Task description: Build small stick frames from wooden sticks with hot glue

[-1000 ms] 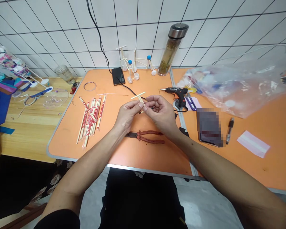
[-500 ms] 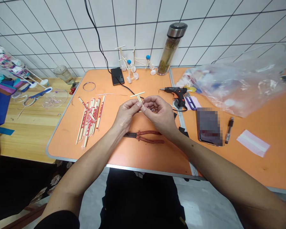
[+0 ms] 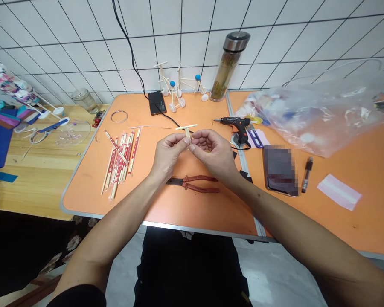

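Between my hands is a small T-shaped piece of pale wooden sticks (image 3: 186, 127), its crossbar uppermost and its lower end hidden by my fingers. My left hand (image 3: 170, 152) pinches the stem between thumb and fingers. From the other side my right hand (image 3: 213, 152) closes with curled fingers, the thumb tip at the stem; the exact contact is hidden. Below the hands lie pliers with red handles (image 3: 201, 184) on the orange table (image 3: 92, 175). Paper-wrapped chopsticks (image 3: 120, 164) are piled left of my left hand. A black glue gun (image 3: 235, 124) lies beyond my right hand.
Small stick-built models with blue balls (image 3: 197, 77) and white wheels stand by the tiled wall, beside a tall tea bottle (image 3: 228, 72). A black phone (image 3: 156, 102) lies nearby. Rightward are a plastic bag (image 3: 323, 111), a larger phone (image 3: 280, 170) and a marker pen (image 3: 307, 175).
The T-shaped piece has turned slightly, so its crossbar looks longer and sits a little further right. Both hands keep nearly the same place and hold.
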`<state>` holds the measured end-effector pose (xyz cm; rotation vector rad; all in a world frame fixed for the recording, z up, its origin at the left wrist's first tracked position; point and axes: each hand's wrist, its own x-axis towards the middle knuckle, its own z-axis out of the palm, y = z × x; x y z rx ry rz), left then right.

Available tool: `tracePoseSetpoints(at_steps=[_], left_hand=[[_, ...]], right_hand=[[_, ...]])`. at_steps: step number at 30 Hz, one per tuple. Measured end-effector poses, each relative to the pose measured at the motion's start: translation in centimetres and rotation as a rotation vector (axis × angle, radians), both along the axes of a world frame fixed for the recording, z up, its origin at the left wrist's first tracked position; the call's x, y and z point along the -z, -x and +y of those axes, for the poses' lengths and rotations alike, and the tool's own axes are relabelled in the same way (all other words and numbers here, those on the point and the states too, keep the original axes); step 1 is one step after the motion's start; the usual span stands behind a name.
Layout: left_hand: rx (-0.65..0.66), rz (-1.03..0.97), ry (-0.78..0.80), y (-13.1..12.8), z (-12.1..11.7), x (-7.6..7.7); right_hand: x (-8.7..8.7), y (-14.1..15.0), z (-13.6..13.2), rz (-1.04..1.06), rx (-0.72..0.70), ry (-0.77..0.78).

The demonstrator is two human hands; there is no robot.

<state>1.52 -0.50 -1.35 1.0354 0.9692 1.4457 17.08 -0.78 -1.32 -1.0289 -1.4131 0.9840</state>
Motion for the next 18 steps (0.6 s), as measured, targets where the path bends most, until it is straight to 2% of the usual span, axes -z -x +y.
tracePoseSetpoints(at_steps=[6, 18], left_hand=[[0.001, -0.025, 0.039, -0.14, -0.16, 0.04], [0.026, -0.055, 0.096, -0.30, -0.09, 0.40]], right_hand=[[0.09, 0.08, -0.05, 0.080, -0.058, 0.070], [0.54, 0.02, 0.23, 0.097, -0.096, 0.117]])
